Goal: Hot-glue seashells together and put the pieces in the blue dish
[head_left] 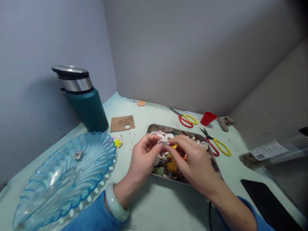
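Note:
Both hands meet over a metal tray [166, 180] full of small mixed pieces, white, green, yellow and brown. Between the fingertips of my left hand [143, 155] and my right hand [192, 160] is a small silvery-white piece [163, 143], pinched from both sides. Its exact shape is too small to tell. A white ring-like piece [169, 136] lies in the tray just beyond the fingers. My hands hide part of the tray's contents.
A blue shell-shaped dish [96, 163] and a teal bottle [88, 109] stand left. Brown card [117, 124] lies behind. Two scissors [186, 120] [216, 144], a red cup [208, 118], a plastic bag [271, 152] and a black flat object [267, 202] are right.

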